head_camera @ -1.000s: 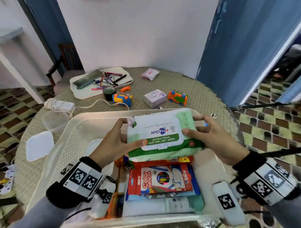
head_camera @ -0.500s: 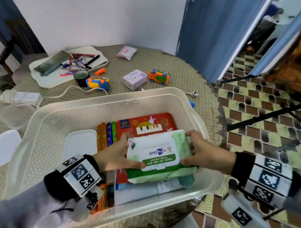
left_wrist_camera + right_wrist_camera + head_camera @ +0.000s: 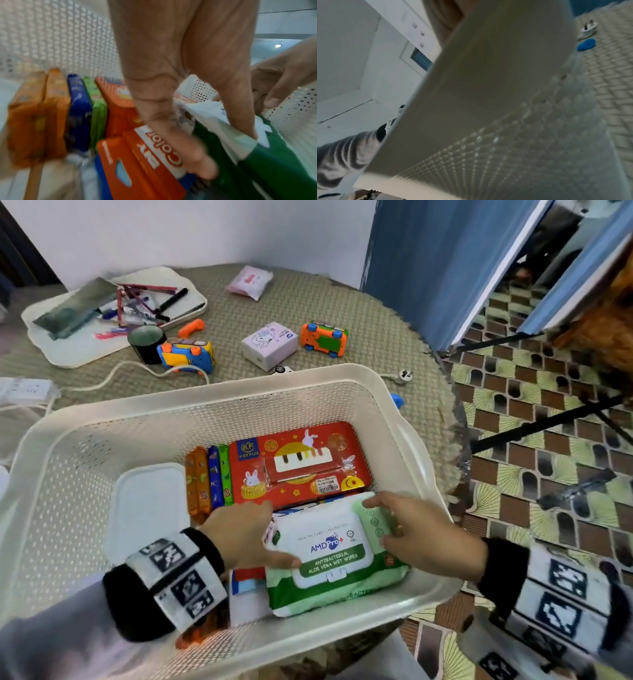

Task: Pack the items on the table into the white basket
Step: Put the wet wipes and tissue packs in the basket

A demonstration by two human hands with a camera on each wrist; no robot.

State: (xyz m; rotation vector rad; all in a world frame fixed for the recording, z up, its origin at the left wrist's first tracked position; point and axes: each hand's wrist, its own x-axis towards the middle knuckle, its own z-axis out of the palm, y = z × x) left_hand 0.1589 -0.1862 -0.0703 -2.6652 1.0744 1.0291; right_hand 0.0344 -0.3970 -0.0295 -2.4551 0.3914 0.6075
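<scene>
While holding green-and-white soft wipes pack (image 3: 329, 556) atop orange coloured-pencil box (image 3: 137, 162) at 5 o'clock inside white perforated plastic basket (image 3: 219, 392), pinches left end with left hand (image 3: 239, 532). Right hand (image 3: 421, 539) on right end; gripping or merely touching, cannot tell. Left to pack, toward 12 o'clock: orange toy car (image 3: 323, 337), small white box (image 3: 269, 345), pink packet (image 3: 250, 281).

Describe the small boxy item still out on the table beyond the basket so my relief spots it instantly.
Start at the white basket; just past its far rim, on the woven table, lies a row of items. The small box sits between the blue-and-yellow toy and the orange toy car. It alone is a plain cube: lilac top with a cartoon drawing, white sides, no wheels.
</scene>
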